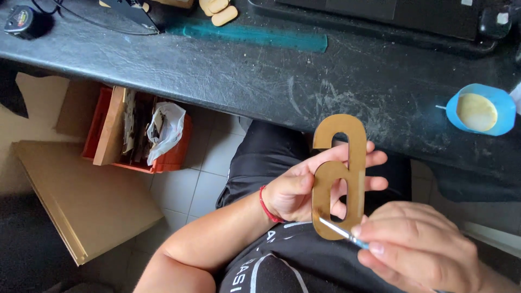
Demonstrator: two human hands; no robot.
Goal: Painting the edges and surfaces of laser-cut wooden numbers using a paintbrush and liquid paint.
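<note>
My left hand (304, 187) holds a flat tan cut-out shape with two holes (355, 163), thumb on its left edge and fingers behind it. My right hand (423, 249) pinches a thin brush with a blue handle (342, 232); its tip touches the lower end of the cut-out. A red cord bracelet (266, 206) circles my left wrist. Both hands hover over my lap, just in front of the black table's edge.
A scuffed black table (217, 70) carries a blue cup of pale glue (480, 110), a teal ruler (260, 35), small wooden pieces (220, 10) and a tape measure (19, 19). Below, on the tiled floor: an orange crate with scraps (138, 133) and brown boards (81, 195).
</note>
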